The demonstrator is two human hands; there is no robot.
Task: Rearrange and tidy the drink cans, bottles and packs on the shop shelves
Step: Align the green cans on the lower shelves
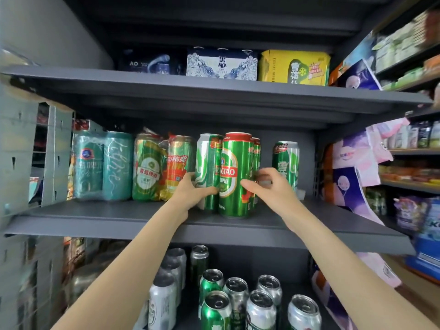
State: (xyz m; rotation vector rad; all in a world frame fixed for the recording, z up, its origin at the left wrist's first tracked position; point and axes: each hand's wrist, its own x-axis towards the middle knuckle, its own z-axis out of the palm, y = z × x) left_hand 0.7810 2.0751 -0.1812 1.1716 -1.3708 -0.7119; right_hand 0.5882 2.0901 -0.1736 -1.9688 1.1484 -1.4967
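Middle shelf of a dark metal rack, seen from the front. Both bare hands reach in to a cluster of tall green cans. The left hand wraps the lower part of the silver-green can, fingers curled around its front and thumb on its left side. The right hand is spread, thumb touching the right flank of the Tsingtao can, which stands upright at the front; the fingers reach behind it toward a rear can, and whether they close on it cannot be told. A lone green can stands apart to the right. To the left stand a shrink-wrapped green pack and, beside it, a teal pack. The top shelf carries three packs: dark blue, white-blue, and yellow. Below, loose cans stand upright, tops toward the camera. Neighbouring shelves at right are blurred.
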